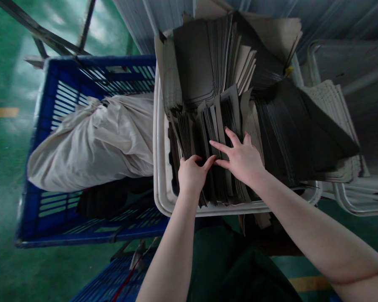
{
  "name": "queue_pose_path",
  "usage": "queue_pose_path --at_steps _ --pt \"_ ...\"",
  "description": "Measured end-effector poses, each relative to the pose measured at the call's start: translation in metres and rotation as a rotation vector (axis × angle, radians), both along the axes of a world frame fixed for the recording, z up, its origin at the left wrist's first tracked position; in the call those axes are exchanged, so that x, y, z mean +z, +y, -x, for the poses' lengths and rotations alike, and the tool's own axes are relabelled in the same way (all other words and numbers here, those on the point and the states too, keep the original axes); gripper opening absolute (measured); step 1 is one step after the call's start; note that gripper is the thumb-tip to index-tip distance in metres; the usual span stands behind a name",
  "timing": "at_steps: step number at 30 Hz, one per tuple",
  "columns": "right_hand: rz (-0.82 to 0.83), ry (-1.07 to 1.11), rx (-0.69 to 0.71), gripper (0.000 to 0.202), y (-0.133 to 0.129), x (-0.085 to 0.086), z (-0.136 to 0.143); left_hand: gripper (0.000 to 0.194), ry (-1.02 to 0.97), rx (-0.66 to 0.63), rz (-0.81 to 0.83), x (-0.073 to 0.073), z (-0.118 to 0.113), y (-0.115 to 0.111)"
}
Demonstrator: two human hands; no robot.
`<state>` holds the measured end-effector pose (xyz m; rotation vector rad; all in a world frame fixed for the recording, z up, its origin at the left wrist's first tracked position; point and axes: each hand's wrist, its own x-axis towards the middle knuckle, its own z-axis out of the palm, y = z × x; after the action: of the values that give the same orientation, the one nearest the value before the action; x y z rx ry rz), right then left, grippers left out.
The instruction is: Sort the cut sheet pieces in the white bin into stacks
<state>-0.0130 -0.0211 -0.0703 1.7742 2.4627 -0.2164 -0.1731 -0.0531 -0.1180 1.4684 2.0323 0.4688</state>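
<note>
A white plastic tub (158, 184) is packed with dark grey, thin flat sheets (193, 54), most standing on edge in bundles. At the near side of the tub, my left hand (192, 174) grips a bundle of dark sheets (210, 180), its thumb stretched right and its fingertips partly hidden among them. My right hand (244, 161) lies just to the right, fingers spread across the top edges of the sheets. The two thumbs come close together over the bundle. What the sheets are made of, I cannot tell.
To the left stands a blue slatted crate (91, 239) with a pale cloth sack (97, 147) and dark material in it. More dark sheets (315, 130) lean over the tub's right side. Beyond them is another clear-looking tub (337, 46). A metal frame (40, 31) rises at upper left.
</note>
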Motion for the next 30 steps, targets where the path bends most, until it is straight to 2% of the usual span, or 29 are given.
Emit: queue_pose_path --at_steps 19,25,28,30 --pt "-0.022 0.015 0.006 0.062 0.000 0.000 -0.002 0.055 -0.052 0.017 0.035 0.003 -0.004 0.003" --pt "-0.004 0.006 -0.005 0.063 0.001 0.000 -0.004 0.039 -0.012 0.039 0.049 0.003 -0.006 0.002" --pt "-0.004 0.005 -0.006 0.064 0.001 0.000 -0.004 0.036 0.008 0.059 0.009 0.007 -0.010 -0.003" --pt "-0.011 0.011 -0.002 0.065 0.001 0.000 -0.004 0.041 -0.006 0.053 -0.059 0.010 -0.012 -0.007"
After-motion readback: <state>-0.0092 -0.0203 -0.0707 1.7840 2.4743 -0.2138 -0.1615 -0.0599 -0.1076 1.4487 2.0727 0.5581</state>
